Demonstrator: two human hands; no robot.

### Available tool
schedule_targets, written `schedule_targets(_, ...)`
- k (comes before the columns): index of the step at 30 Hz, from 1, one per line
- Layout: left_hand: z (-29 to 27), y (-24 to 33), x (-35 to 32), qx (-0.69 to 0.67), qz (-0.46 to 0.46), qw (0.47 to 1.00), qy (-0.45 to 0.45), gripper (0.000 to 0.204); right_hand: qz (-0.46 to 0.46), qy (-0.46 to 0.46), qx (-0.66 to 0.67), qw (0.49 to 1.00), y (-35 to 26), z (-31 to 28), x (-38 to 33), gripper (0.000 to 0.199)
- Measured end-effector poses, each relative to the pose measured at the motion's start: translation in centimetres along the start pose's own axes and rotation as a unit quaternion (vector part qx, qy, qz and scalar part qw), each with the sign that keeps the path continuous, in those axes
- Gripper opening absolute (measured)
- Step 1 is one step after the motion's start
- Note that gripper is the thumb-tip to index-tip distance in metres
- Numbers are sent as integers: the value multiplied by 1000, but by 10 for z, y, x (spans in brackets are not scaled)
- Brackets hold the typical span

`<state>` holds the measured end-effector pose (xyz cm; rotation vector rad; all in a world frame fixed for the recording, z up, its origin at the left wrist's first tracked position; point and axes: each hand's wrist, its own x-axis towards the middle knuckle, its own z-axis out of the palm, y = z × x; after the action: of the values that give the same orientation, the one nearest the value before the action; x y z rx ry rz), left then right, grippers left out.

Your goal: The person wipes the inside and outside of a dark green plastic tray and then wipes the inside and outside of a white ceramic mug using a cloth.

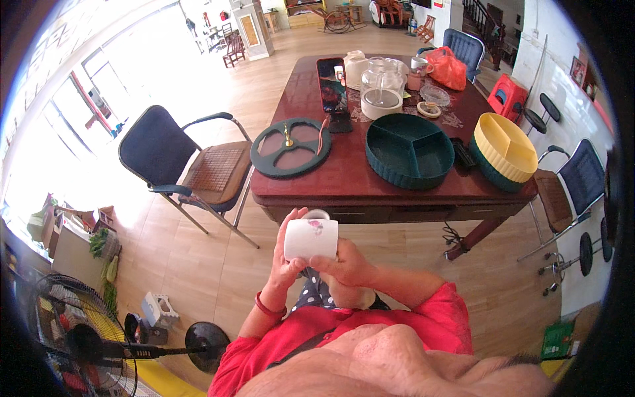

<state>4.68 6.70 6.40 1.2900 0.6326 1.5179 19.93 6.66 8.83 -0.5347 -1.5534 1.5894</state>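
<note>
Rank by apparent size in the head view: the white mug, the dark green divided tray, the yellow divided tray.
1. dark green divided tray
2. yellow divided tray, slightly smaller
3. white mug, held by the left hand and right hand; it is nearer the camera, so it looks enlarged.

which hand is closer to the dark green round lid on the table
Left. The left hand on the white mug sits below the green lid; the right hand is farther right.

A white mug (311,238) is held in both hands, left hand (286,255) and right hand (344,264), before the table (344,182).
</note>
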Motion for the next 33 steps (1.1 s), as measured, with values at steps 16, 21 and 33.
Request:
schedule_targets(16,-2,6,4,16,-86,996,29,86,-224,-15,-368,902,17,-15,16,38)
schedule_targets(21,0,-1,-1,-42,-25,999,6,93,-62,-38,-47,996,-2,-17,9,41)
schedule_targets(33,-32,-26,-40,-1,-193,978,-77,82,-26,-21,9,999,-15,-16,2,41)
